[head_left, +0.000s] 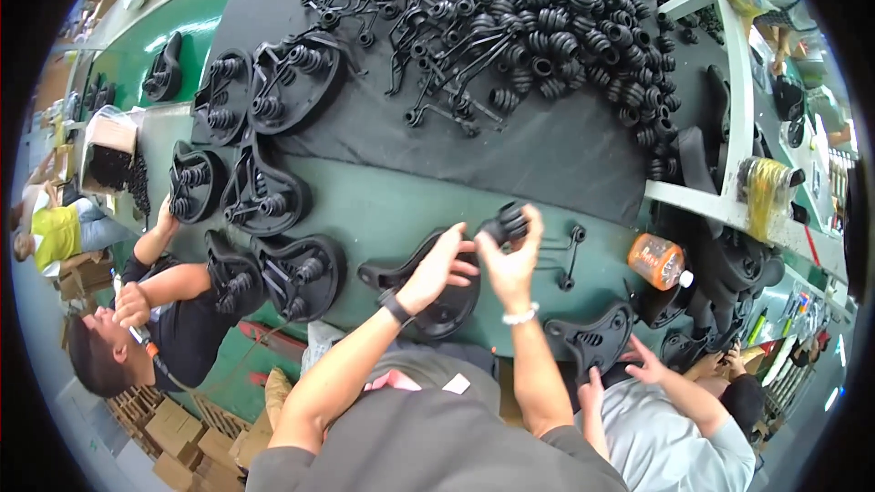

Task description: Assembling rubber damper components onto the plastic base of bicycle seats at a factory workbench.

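My right hand point(512, 260), with a beaded bracelet on its wrist, grips ribbed black rubber bellows point(507, 221) above the bench; it looks like more than one, partly covered by the fingers. Just to the left, my left hand point(439, 270) is empty, its fingers apart and pointing toward the bellows. A dark band circles the left wrist. Beneath my left hand lies a black bicycle saddle point(453, 308), underside up, partly hidden by the hand and forearm. Right of my right hand, a black metal bracket point(571, 258) rests on the green bench point(383, 196).
A big heap of bellows point(565, 32) and bent rods point(437, 46) covers the dark cloth point(365, 132) at the back. Saddles point(301, 275) with bellows stand at left. An orange bottle point(658, 262) and white frame point(729, 109) are at right. Co-workers sit on both sides, one holding a saddle point(592, 337).
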A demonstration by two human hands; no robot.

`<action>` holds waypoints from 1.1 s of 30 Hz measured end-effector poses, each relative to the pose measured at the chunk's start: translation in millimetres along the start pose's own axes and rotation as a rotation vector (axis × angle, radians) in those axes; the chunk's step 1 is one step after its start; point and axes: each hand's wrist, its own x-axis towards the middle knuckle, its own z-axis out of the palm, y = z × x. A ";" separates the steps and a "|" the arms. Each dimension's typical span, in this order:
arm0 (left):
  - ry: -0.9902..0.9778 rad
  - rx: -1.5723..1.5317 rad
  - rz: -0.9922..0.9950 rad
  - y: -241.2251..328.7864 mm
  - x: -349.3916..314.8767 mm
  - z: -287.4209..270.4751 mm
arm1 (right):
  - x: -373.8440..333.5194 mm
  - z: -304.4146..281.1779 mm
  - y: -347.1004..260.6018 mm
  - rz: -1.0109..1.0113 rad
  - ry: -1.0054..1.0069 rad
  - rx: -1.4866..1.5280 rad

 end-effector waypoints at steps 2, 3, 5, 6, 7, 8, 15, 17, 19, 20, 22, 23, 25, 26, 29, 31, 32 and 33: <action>-0.031 -0.004 0.017 -9.4 -6.9 13.1 | -51.1 7.7 -3.3 -0.075 -0.102 -0.045; -0.032 0.000 0.090 -22.4 -10.7 12.1 | -66.3 9.3 -3.4 -0.131 -0.142 -0.050; 0.037 -0.310 -0.065 -36.5 -34.7 0.8 | -73.1 1.8 -32.2 0.410 -0.229 0.543; -0.008 -0.342 -0.060 -37.0 -48.8 -3.2 | -77.7 -3.8 -26.0 0.439 -0.225 0.656; -0.053 -0.374 -0.047 -35.6 -56.9 -8.0 | -77.6 -6.8 -14.1 0.461 -0.226 0.769; -0.063 -0.429 -0.062 -38.7 -64.8 -12.9 | -78.8 -13.1 -4.9 0.519 -0.307 0.894; -0.076 -0.474 0.051 -67.7 -90.7 -43.5 | -93.6 -21.0 1.1 0.584 -0.405 1.004; -0.065 -0.431 0.072 -72.5 -93.2 -49.8 | -93.6 -25.8 10.7 0.593 -0.399 0.941; -0.025 -0.431 0.077 -81.6 -94.6 -54.4 | -92.1 -30.8 12.9 0.598 -0.374 0.907; -0.053 -0.462 0.053 -85.6 -96.6 -57.8 | -90.5 -34.2 13.5 0.610 -0.380 0.913; 0.071 -0.217 0.095 -98.7 -93.7 -57.0 | -87.4 -29.9 12.3 0.484 -0.358 0.532; 0.198 0.036 0.130 -105.6 -92.1 -54.4 | -85.7 -27.3 12.9 0.350 -0.324 0.165; 0.310 0.704 0.460 -97.2 -100.8 -41.5 | -80.6 -16.0 15.9 0.178 -0.287 -0.058; 0.272 0.890 0.570 -99.7 -97.8 -40.9 | -73.7 -6.6 6.0 -0.066 -0.353 -0.369; 0.069 1.303 0.695 -109.9 -78.8 -34.3 | -64.8 15.7 2.1 -0.315 -0.491 -0.914; 0.013 1.459 0.753 -129.7 -62.1 -39.8 | -63.9 25.2 15.7 -0.285 -0.497 -1.043; 0.011 1.533 0.754 -140.0 -55.7 -42.9 | -65.9 29.2 21.9 -0.302 -0.474 -0.980; 0.012 1.529 0.753 -138.5 -56.3 -41.0 | -67.6 31.0 26.5 -0.315 -0.452 -0.917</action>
